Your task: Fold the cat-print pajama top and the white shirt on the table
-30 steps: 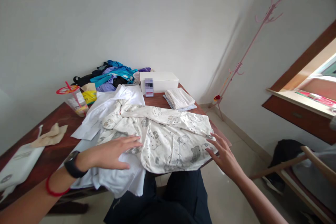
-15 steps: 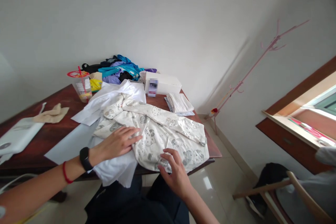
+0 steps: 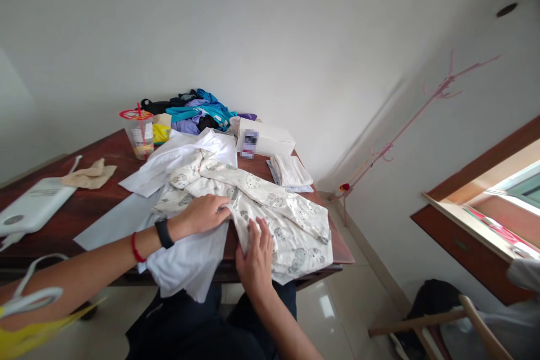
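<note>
A cream pajama top with grey cat-face prints lies spread on the dark wooden table, one sleeve laid across it toward the right. My left hand, with a black band on its wrist, pinches the near left edge of this top and lifts it slightly. My right hand rests on the lower part of the top, fingers apart and a little bent. Under my left forearm and hand lie white clothes, partly hanging over the table's front edge. More white cloth lies behind them.
A folded cloth stack and a white box sit at the back right. Behind is a heap of coloured clothes, beside a plastic cup. A white power bank and a beige cloth are left. A pink coat rack stands right.
My left hand has closed on the top's edge and drawn it up. My right hand has moved left and inward across the top. The top's lower left edge has shifted, baring some table.
</note>
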Tool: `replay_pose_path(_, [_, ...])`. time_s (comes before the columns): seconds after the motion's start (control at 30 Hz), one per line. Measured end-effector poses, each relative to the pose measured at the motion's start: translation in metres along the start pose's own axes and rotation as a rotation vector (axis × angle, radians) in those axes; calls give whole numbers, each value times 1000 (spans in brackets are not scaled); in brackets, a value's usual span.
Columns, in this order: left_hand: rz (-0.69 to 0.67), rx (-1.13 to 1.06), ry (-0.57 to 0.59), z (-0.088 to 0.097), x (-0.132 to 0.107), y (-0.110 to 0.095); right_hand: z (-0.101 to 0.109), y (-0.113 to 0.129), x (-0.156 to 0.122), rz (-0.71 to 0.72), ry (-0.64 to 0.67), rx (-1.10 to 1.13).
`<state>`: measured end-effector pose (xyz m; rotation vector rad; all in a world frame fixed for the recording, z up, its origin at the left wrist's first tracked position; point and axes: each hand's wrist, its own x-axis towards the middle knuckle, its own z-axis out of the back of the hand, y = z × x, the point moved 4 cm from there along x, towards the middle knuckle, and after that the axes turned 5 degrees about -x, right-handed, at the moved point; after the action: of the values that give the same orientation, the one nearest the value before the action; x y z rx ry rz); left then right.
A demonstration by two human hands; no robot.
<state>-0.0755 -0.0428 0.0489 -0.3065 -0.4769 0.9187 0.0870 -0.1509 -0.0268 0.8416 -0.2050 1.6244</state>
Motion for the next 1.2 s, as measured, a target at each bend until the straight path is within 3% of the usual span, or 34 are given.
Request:
replay_pose_path(0.23, [-9, -41, 57, 1, 2, 9, 45, -47, 4, -10, -18, -6])
replay_pose_path(0.33, [-101, -45, 78, 0, -7, 17, 71, -72, -5, -20, 23, -41])
replay_pose_path(0.5, [-281, 8, 149, 0, -35, 39, 123, -125, -23, -155, 52, -212])
replay_pose_path(0.7, [-177, 164, 35, 23, -54, 77, 161, -168, -40, -210, 90, -336])
replay_pose_path(0.83, [-61, 179, -28, 44, -57, 104, 175, -179, -42, -150, 205, -151])
replay_pose_path(0.97, [-48, 60, -10, 63, -53, 120, 191, -185, -37, -124, 346, 100])
replay_pose_path(1.1, [35, -96, -35, 85, -49, 123, 209, -190, -33, -224, 414, 288])
replay_pose_path(1.2, [73, -181, -80, 101, -48, 122, 220, -192, -35, -339, 370, 418])
